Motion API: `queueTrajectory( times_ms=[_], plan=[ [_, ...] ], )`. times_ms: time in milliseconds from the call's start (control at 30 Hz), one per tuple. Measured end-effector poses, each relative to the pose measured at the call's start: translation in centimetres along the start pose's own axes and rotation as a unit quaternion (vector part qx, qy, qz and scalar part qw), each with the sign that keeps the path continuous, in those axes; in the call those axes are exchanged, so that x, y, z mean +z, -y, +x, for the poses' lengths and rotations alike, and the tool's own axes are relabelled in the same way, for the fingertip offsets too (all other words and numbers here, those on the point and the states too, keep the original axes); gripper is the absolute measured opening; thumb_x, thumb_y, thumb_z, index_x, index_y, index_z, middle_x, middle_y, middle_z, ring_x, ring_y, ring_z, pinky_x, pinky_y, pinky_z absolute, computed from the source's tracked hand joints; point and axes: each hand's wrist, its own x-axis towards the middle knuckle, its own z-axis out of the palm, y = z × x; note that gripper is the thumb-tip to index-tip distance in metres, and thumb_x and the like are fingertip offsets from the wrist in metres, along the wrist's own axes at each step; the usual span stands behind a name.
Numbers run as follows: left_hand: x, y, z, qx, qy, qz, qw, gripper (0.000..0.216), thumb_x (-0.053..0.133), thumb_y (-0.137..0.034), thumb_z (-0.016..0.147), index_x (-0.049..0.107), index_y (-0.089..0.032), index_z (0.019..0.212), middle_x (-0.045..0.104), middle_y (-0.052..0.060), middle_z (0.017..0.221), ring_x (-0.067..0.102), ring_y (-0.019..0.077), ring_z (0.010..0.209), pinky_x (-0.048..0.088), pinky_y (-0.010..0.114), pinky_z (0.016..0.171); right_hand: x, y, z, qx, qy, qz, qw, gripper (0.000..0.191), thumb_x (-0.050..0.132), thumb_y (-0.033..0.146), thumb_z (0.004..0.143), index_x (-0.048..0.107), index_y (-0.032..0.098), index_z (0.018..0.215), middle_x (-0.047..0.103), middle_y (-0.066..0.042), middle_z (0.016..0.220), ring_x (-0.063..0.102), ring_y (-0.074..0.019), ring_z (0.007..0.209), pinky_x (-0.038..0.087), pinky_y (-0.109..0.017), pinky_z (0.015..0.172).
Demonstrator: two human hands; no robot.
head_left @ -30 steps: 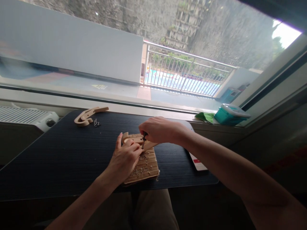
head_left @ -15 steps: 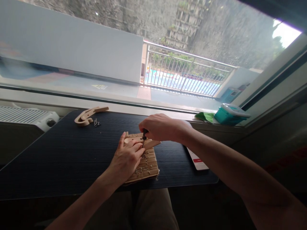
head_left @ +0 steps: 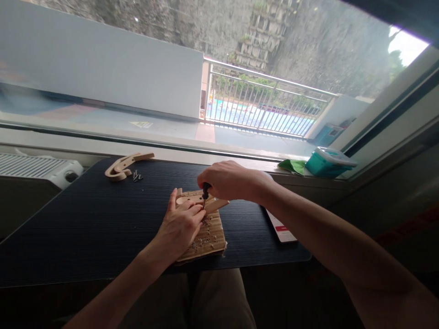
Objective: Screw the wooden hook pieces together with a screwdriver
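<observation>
My right hand (head_left: 228,180) is closed round the dark handle of a screwdriver (head_left: 205,195), held upright with its shaft pointing down. The tip meets the work beside my left fingertips; the exact contact is hidden. Under it lies a pale wooden piece (head_left: 218,205) with dark holes, resting on a corrugated cardboard pad (head_left: 210,244) strewn with small crumbs. My left hand (head_left: 179,225) presses the wooden piece down, thumb at its left end and fingers across it. Parts of the wood are covered by both hands.
At the back left of the dark table (head_left: 103,224) lie a curved wooden piece (head_left: 118,168) and several screws (head_left: 137,176). A phone-like white slab (head_left: 284,232) sits right of the pad, under my right forearm. A teal box (head_left: 324,163) and green cloth (head_left: 291,166) rest on the windowsill.
My hands, the screwdriver and the wood keep nearly the same places. The right hand's grip has shifted slightly on the handle, and the whole view has drifted a little.
</observation>
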Motion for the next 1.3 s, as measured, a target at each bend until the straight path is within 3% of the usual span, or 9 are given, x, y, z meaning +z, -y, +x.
queueTrajectory(
  times_ms=[233, 367, 667, 1100, 1300],
  plan=[
    [-0.15, 0.02, 0.02, 0.001, 0.001, -0.011, 1.000, 0.022, 0.054, -0.012, 0.083, 0.068, -0.022, 0.098, 0.073, 0.004, 0.101, 0.061, 0.0255, 0.102, 0.008, 0.067, 0.112, 0.01, 0.29, -0.13, 0.021, 0.003, -0.008, 1.000, 0.028, 0.049, 0.015, 0.082, 0.069, 0.015, 0.101, 0.070, -0.010, 0.092, 0.057, -0.0169, 0.076, 0.031, -0.028, 0.060],
    [-0.13, 0.02, 0.03, 0.000, 0.001, -0.016, 1.000, 0.022, 0.054, -0.013, 0.084, 0.068, -0.022, 0.098, 0.072, 0.004, 0.102, 0.061, 0.0253, 0.103, 0.008, 0.067, 0.113, 0.04, 0.23, -0.12, 0.002, -0.011, 0.002, 1.000, 0.033, 0.050, 0.015, 0.081, 0.067, 0.019, 0.109, 0.070, -0.008, 0.096, 0.057, -0.0169, 0.080, 0.031, -0.028, 0.062],
    [-0.06, 0.00, 0.12, -0.003, 0.005, -0.010, 1.000, 0.023, 0.052, -0.014, 0.086, 0.068, -0.023, 0.100, 0.072, 0.004, 0.101, 0.060, 0.0251, 0.102, 0.009, 0.066, 0.112, -0.05, 0.33, -0.25, 0.019, -0.010, -0.023, 1.000, 0.025, 0.048, 0.014, 0.083, 0.070, 0.015, 0.095, 0.070, -0.010, 0.090, 0.056, -0.0160, 0.074, 0.030, -0.028, 0.059],
    [0.10, 0.06, 0.08, 0.002, -0.009, -0.009, 1.000, 0.025, 0.049, -0.014, 0.087, 0.068, -0.025, 0.100, 0.073, 0.004, 0.102, 0.061, 0.0249, 0.101, 0.011, 0.066, 0.112, -0.20, 0.39, -0.22, 0.021, 0.010, -0.015, 1.000, 0.030, 0.049, 0.011, 0.080, 0.070, 0.016, 0.101, 0.070, -0.010, 0.095, 0.058, -0.0172, 0.081, 0.034, -0.028, 0.063],
    [-0.05, 0.02, 0.16, -0.001, 0.017, 0.002, 1.000, 0.023, 0.051, -0.016, 0.087, 0.068, -0.023, 0.101, 0.072, 0.005, 0.104, 0.060, 0.0264, 0.104, 0.010, 0.068, 0.111, 0.02, 0.36, -0.15, 0.023, 0.009, -0.021, 0.999, 0.028, 0.048, 0.016, 0.083, 0.070, 0.013, 0.100, 0.070, -0.011, 0.091, 0.059, -0.0178, 0.077, 0.033, -0.028, 0.060]
  ],
)
